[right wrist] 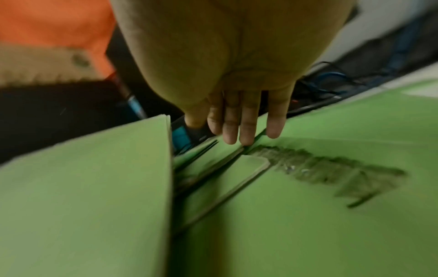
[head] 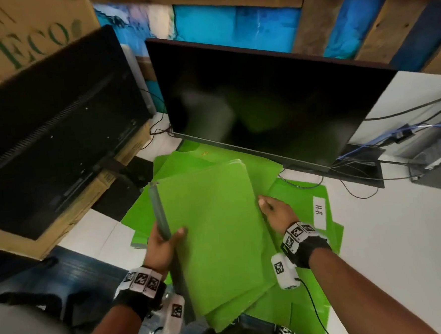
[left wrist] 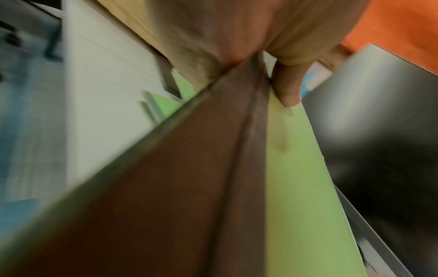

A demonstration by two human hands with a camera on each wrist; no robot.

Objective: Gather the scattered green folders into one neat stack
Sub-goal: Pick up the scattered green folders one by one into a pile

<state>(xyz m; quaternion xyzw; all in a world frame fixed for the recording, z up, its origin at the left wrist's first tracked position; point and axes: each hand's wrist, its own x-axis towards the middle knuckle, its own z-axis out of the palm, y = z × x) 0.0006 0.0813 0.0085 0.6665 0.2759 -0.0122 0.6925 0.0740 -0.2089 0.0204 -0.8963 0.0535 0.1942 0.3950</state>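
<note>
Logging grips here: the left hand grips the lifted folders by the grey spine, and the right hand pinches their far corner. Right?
Not quite. The left hand does grip the lifted folders by the grey spine, but the right hand pinches nothing: the right wrist view shows its fingers straight.

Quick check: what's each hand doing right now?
Left hand: grips the grey spine of the held green folders.
Right hand: open, straight fingers at the folders' right edge.

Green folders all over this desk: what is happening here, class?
A person is collecting them. The left hand grips the grey spine edge of a bunch of green folders, held above the rest. The right hand reaches with straight fingers to the folders underneath, next to the held bunch's right edge. More loose folders, one with a white label, lie fanned on the white desk before a dark monitor.
</note>
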